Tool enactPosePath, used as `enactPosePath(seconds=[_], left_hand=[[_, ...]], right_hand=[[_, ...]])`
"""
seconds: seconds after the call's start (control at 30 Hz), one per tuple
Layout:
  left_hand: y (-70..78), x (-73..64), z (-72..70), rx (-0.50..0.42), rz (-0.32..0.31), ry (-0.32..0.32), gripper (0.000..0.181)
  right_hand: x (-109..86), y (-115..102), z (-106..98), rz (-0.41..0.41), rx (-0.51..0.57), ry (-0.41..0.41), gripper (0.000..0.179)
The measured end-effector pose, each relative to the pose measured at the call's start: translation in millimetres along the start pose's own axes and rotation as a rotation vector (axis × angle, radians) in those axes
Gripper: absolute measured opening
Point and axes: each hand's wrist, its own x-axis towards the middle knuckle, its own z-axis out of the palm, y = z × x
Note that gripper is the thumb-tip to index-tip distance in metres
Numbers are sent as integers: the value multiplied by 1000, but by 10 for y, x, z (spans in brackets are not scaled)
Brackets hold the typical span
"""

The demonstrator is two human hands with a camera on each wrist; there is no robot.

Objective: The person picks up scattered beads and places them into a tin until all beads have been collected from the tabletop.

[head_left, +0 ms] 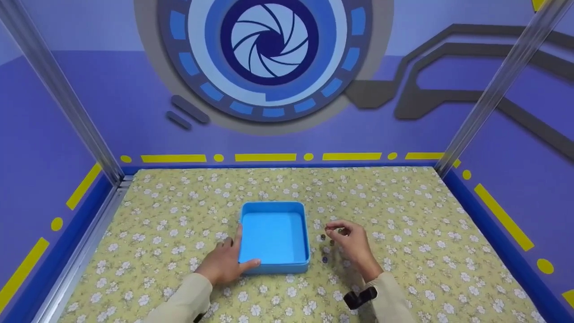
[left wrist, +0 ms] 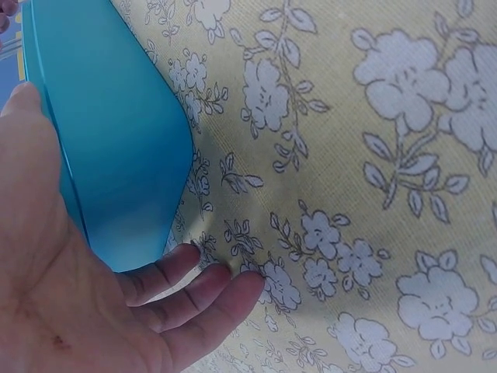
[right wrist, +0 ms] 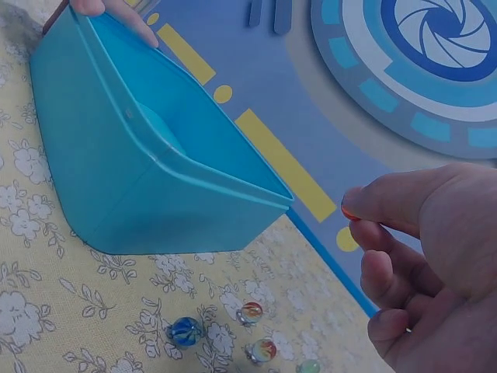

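The right hand [head_left: 354,244] pinches a small red glass marble [right wrist: 349,213] between thumb and fingertip, raised just right of the blue square box [head_left: 273,237]. The left hand [head_left: 224,264] rests thumb and index finger against the box's near-left corner, its other fingers loosely extended, while a blue swirled marble [right wrist: 185,332] and three other marbles [right wrist: 264,350] lie on the floral tablecloth [head_left: 170,220] beside the box's right wall

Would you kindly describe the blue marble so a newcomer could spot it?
Find the open blue box on the floral tablecloth. Just right of it lies the blue marble. Its deep blue stands out from the red-yellow marbles and pale green marble.
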Motion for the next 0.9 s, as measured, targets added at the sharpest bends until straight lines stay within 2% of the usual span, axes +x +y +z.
enactPosePath(seconds=[0.6,0.9], left_hand=[[-8,10,2,12,-4,-1,110],[-3,19,10,4,-4,4,110]], right_hand=[[34,-65,65,-53,-29,9,10],[40,-109,99,-26,7,-13,13]])
